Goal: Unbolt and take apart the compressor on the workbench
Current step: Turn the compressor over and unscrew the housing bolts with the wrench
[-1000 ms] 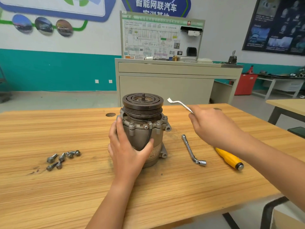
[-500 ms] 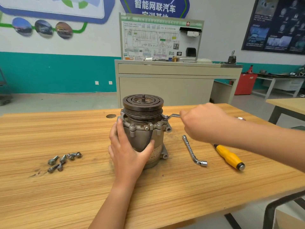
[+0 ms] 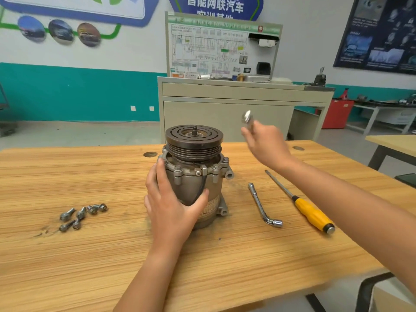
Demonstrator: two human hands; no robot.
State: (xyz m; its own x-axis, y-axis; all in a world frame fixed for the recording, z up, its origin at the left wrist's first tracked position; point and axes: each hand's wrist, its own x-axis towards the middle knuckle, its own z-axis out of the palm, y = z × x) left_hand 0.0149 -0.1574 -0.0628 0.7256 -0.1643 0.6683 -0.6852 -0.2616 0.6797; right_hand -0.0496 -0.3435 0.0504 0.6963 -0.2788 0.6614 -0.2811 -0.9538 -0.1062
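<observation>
Grey cast-metal compressor [image 3: 213, 188] with a dark grooved pulley on top stands upright mid-way along the wooden table [image 3: 90, 255]; left hand [image 3: 171, 208] wraps its near side, fingers and thumb gripping the housing. Right hand [image 3: 267, 145] is up in the air right of the pulley, fingers closed on a small silver spanner [image 3: 247, 117], clear of the flange. Step judged: flange unbolting, with loose steel bolts [image 3: 83, 215] lying left and others seated; next, seat spanner on a flange bolt and brace the body.

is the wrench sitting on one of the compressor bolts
No, the right hand holds the wrench up in the air, to the right of the compressor and apart from it.
</observation>
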